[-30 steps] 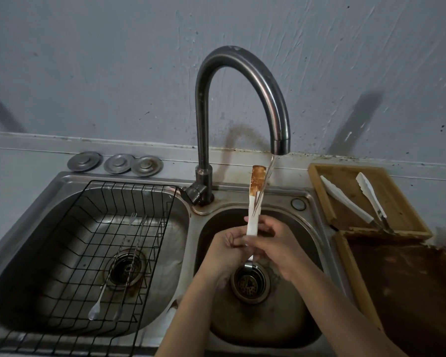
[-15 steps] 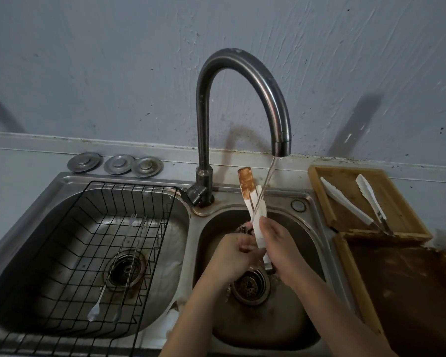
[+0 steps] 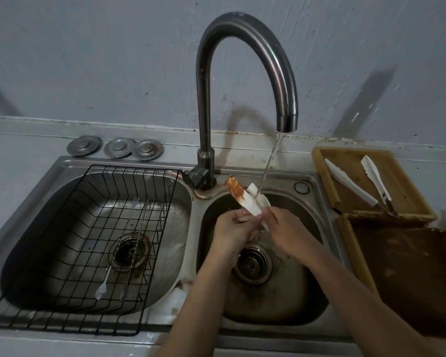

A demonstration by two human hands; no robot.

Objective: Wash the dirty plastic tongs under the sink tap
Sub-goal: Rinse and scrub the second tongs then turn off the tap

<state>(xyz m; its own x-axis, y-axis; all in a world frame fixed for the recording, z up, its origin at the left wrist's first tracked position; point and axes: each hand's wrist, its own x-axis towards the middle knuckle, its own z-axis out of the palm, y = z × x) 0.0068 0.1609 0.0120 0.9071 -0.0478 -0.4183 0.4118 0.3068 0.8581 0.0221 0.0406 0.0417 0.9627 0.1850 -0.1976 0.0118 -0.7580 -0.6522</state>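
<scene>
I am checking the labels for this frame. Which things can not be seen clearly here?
Head view only:
- Lower end of the tongs: hidden by both hands, left hand and right hand.
- Dirt on their underside: faces away.
- Dark wooden tray: cut off by the right edge.

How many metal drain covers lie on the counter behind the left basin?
3, in a row on the counter behind the left basin: left cover, middle cover, right cover. The middle and right ones overlap slightly.

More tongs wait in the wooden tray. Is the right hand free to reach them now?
Probably not yet: the right hand grips the dirty tongs under the tap, though nothing blocks the way to the tray.
</scene>
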